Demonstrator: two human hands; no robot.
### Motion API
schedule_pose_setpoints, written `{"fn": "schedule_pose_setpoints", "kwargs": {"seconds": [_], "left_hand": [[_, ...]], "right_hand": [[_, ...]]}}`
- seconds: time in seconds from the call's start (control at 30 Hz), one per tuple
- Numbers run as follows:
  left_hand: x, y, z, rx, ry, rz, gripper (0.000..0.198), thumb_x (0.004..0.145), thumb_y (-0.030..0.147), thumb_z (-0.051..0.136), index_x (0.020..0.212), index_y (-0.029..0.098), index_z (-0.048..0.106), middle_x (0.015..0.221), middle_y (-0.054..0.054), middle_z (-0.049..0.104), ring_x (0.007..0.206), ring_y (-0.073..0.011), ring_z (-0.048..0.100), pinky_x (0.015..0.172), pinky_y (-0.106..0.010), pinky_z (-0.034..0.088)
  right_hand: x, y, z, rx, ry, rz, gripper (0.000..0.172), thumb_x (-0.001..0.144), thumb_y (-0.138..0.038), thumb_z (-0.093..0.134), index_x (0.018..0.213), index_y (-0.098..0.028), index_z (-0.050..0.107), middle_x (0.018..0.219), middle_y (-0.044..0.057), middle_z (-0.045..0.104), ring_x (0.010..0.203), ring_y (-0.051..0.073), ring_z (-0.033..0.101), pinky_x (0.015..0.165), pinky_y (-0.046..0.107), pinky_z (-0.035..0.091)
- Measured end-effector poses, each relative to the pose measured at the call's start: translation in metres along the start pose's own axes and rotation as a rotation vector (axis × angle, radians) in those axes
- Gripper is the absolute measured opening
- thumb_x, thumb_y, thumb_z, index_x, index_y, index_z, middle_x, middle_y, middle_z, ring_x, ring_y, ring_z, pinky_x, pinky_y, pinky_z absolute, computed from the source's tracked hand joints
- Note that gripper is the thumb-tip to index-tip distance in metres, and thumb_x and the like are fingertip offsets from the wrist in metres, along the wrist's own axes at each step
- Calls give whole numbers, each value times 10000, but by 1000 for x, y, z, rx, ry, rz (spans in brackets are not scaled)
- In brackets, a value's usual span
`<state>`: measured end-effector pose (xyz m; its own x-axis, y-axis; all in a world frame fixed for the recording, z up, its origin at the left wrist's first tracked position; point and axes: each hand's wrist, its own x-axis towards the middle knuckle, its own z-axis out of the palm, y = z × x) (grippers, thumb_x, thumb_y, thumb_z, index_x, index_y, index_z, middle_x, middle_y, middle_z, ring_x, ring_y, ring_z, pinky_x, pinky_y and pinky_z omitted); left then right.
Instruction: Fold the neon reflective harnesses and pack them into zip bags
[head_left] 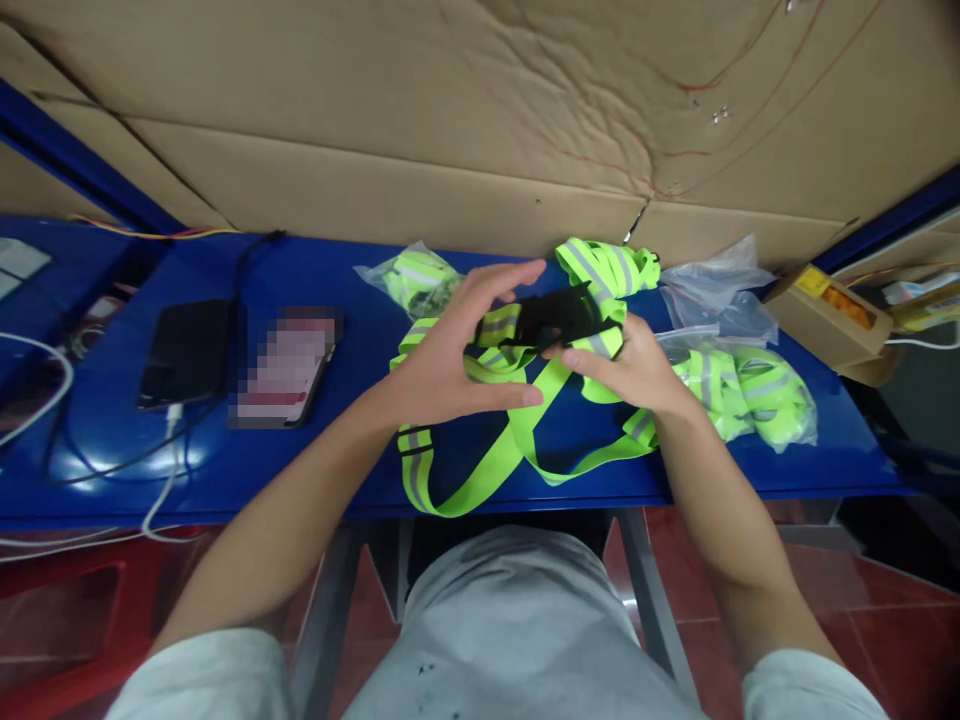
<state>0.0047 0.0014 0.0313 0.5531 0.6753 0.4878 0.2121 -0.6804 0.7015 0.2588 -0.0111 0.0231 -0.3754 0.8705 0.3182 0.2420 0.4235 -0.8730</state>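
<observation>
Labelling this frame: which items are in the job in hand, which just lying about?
In hand:
left hand
right hand
neon reflective strap vest
its black band

Lying about:
bagged vests, right
bagged vest, behind
empty plastic bag
black phone
second phone
cardboard box

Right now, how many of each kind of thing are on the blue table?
Loose yellow straps held in both hands: 1
Bags with yellow straps inside: 2
Empty clear bags: 1
Phones: 2
Cardboard boxes: 1
Total: 7
</observation>
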Motion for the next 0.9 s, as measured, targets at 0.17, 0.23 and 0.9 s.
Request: {"fn": "schedule_pose_setpoints", "kwargs": {"seconds": [0.17,0.23,0.9], "left_hand": [[2,-19,3,-203,-88,-124,993,828,607,825,1647,289,362,1716,-115,383,1599,-317,365,1307,-440,332],[3,-22,10,-145,-58,-197,1026,774,613,867,1611,228,414,1675,-150,443,1547,-349,440,1275,-469,376],[1,-3,8,-867,-304,-433,642,700,610,929,1220,273,757,1127,-76,763,1039,-286,734,850,-377,605]], "right_hand": [[1,7,4,213,78,112,567,801,-721,793,1081,-232,730,1036,75,793,988,269,767,955,473,633],[2,6,7,279,88,124,631,748,-735,828,1118,-235,726,1067,80,785,1021,277,764,975,483,629],[-3,-22,-6,406,-188,212,543,862,-763,690,987,-235,695,757,11,641,870,233,720,817,429,603]]}}
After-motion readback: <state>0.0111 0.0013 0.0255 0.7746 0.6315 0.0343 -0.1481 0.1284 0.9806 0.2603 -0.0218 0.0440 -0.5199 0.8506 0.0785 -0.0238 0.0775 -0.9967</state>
